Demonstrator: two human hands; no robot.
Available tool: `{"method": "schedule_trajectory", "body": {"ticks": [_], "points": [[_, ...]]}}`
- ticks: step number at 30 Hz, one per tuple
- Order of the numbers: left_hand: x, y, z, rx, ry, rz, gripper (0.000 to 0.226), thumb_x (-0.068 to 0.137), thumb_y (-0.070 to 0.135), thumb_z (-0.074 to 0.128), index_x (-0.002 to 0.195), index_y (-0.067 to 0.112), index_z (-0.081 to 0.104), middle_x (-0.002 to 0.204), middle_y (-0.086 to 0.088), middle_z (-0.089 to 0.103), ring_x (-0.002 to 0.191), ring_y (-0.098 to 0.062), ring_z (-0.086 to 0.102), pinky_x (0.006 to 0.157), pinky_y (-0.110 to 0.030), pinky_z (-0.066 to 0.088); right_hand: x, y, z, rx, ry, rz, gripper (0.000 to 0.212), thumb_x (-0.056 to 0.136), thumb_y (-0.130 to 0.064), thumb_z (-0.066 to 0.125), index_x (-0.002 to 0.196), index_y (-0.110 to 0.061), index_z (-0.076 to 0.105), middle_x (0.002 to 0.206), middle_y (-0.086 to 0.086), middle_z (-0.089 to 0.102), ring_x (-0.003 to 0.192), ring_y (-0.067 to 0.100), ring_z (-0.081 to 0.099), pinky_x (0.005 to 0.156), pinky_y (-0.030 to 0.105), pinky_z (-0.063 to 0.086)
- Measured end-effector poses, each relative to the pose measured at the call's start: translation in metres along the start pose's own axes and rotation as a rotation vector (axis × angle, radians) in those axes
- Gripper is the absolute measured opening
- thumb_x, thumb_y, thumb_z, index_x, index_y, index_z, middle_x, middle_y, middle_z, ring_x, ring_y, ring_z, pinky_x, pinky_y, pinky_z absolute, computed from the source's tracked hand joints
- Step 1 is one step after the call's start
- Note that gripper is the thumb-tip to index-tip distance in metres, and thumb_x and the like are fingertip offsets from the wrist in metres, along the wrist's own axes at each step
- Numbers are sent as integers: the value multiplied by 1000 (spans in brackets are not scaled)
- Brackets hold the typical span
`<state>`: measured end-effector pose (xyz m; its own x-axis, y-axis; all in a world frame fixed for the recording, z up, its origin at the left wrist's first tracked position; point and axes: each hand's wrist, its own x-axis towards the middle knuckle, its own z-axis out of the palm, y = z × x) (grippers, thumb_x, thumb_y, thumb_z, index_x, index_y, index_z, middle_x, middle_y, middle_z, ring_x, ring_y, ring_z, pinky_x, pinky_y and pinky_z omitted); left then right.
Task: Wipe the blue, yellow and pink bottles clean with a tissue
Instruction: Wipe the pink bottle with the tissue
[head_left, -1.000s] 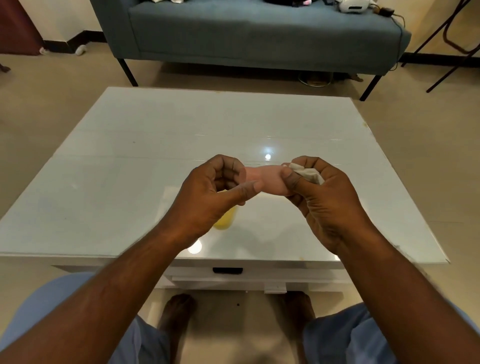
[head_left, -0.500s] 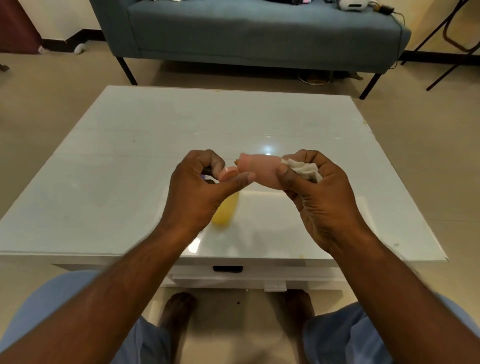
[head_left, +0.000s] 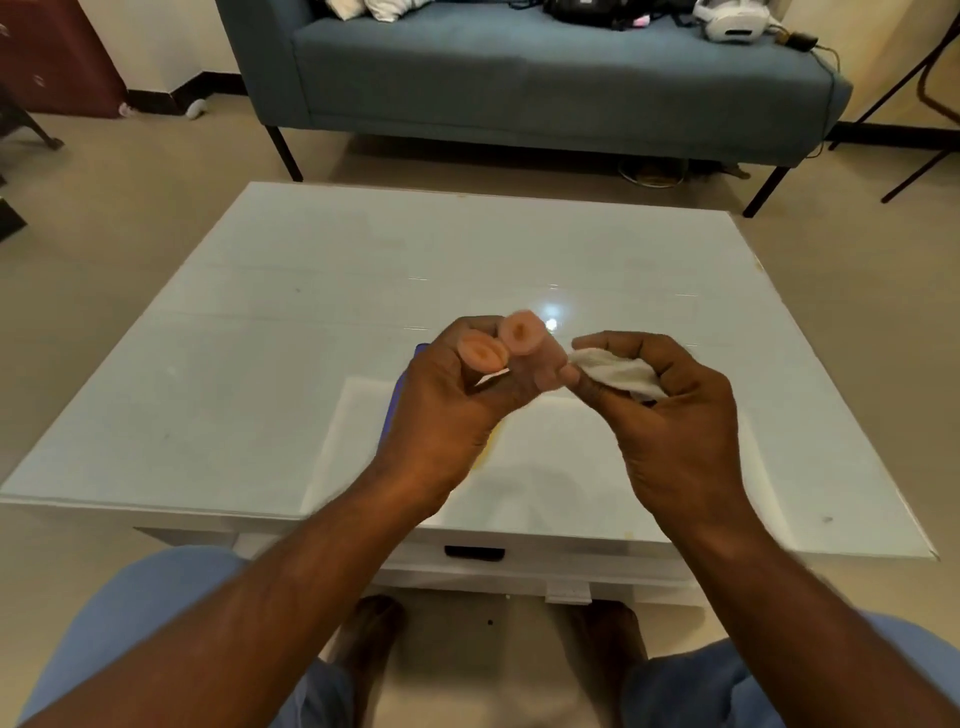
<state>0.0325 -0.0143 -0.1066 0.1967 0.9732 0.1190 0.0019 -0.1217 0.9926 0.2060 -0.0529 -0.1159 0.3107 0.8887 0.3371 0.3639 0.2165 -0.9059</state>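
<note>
Left hand (head_left: 447, 410) grips the pink bottle (head_left: 524, 345) and its cap (head_left: 480, 353), mouth open, contents indiscernible. Right hand (head_left: 670, 415) pinches the tissue (head_left: 615, 376).

Left hand (head_left: 447, 410) grips the open pink bottle (head_left: 524, 345) and its cap (head_left: 482, 353). Right hand (head_left: 670, 415), at 3 o'clock, pinches the tissue (head_left: 615, 375).

The pink bottle (head_left: 524, 345) in my left hand (head_left: 447, 410) looks like smooth, matt plastic. The tissue (head_left: 618, 375) bunched in my right hand (head_left: 670, 415) is soft, crumpled white paper. Beneath both hands the table (head_left: 260, 364) is glossy, mirroring a light.
</note>
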Motion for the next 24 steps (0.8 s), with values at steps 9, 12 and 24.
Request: {"method": "schedule_trajectory", "body": {"ticks": [9, 12, 24], "points": [[-2, -7, 2, 269, -1, 150, 33, 80, 27, 84, 107, 28, 65, 102, 16, 74, 100, -4, 68, 77, -6, 50, 0, -8, -5, 94, -13, 22, 31, 101, -32, 56, 121, -18, 76, 124, -3, 73, 118, 19, 70, 103, 39, 59], [-1, -9, 2, 292, 3, 162, 33, 79, 30, 85, 103, 36, 62, 100, 22, 72, 100, -1, 67, 77, -5, 49, 0, -11, -8, -20, -14, -145, 25, 102, -16, 58, 121, -20, 73, 122, -2, 73, 114, 17, 70, 98, 31, 61], [-10, -23, 23, -55, 100, -185, 64, 84, 45, 60, 142, 46, 33, 136, 5, 59, 112, -25, 66, 95, -46, 57, -5, 1, 2, 6, -140, 49, 18, 102, -13, 68, 113, -24, 78, 110, -11, 76, 107, 11, 72, 91, 33, 64]]}}
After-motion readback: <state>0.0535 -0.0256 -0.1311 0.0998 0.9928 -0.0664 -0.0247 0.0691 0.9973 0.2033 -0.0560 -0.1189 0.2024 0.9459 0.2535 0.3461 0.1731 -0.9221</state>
